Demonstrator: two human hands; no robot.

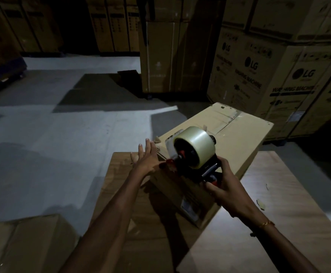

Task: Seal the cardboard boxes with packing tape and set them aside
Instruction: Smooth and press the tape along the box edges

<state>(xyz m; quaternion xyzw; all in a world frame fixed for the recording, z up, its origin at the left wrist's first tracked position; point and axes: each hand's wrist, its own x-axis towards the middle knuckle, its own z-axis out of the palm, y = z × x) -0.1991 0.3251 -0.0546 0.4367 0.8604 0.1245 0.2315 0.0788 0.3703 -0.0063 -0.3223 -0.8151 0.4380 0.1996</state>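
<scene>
A pale cardboard box [237, 133] lies on a brown wooden table [259, 223] in the middle of the head view, its top flaps closed with a strip of clear tape along the seam. My right hand [225, 186] grips the handle of a red and black tape dispenser [195, 152] that carries a big roll of clear tape, its front end at the box's near left corner. With straight fingers, my left hand [147, 156] lies flat against the box's left edge, just left of the dispenser.
Large printed washing-machine cartons [279, 75] are stacked at the right and back. A tall carton [166, 56] stands behind the table. A flattened carton [22, 243] lies at the lower left. Grey floor [62, 134] spreads to the left, with dark cardboard sheets on it.
</scene>
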